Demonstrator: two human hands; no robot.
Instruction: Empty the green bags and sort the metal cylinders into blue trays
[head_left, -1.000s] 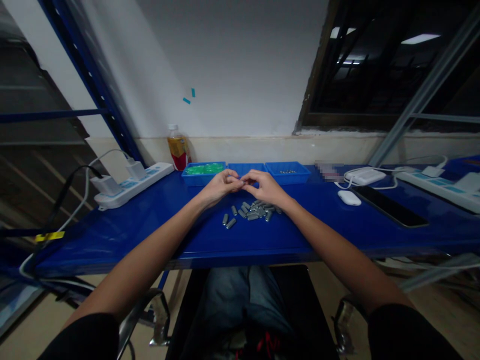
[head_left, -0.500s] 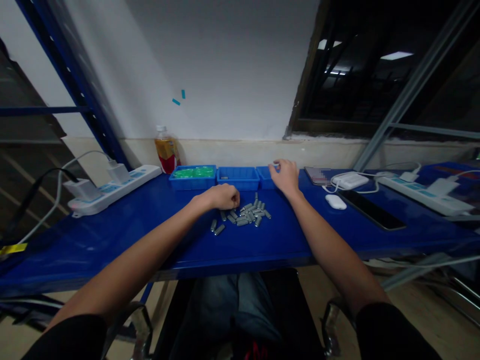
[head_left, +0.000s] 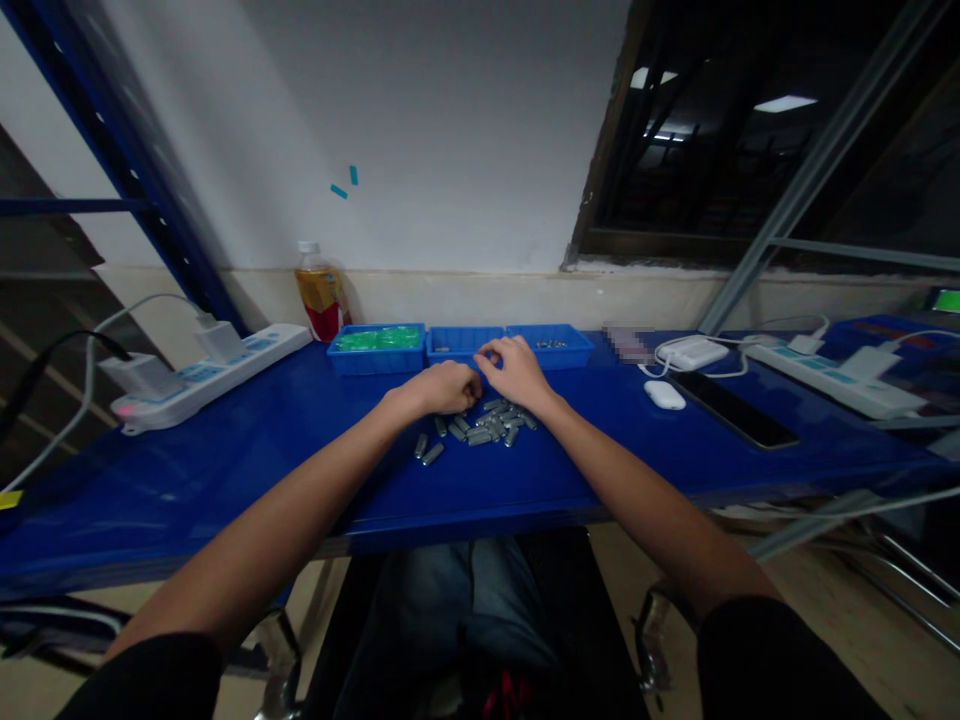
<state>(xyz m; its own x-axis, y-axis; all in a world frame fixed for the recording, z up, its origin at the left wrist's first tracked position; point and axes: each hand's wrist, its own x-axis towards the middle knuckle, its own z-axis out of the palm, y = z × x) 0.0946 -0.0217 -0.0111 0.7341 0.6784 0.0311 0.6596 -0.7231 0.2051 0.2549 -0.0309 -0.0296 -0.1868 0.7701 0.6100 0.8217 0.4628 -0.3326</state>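
Observation:
Several small grey metal cylinders [head_left: 480, 430] lie in a loose pile on the blue table [head_left: 225, 450]. My left hand [head_left: 444, 388] is curled into a fist just left of the pile, its fingertips pinched on something too small to make out. My right hand [head_left: 512, 368] hovers over the pile's far side with fingers bent, thumb and forefinger pinched near my left fingertips. Behind both hands stand three blue trays: the left tray [head_left: 375, 358] holds green parts, the middle tray [head_left: 454, 345] sits behind my hands, the right tray [head_left: 570, 352] holds a few small metal pieces.
A drink bottle [head_left: 319, 292] stands by the wall. A white power strip [head_left: 202, 375] with plugs lies at left. At right are a white mouse [head_left: 664, 394], a dark phone [head_left: 733, 408], a white charger box [head_left: 690, 352] and another power strip [head_left: 832, 380].
My right hand has drawn back from the right tray to meet my left hand above the pile. The left hand stayed by the pile.

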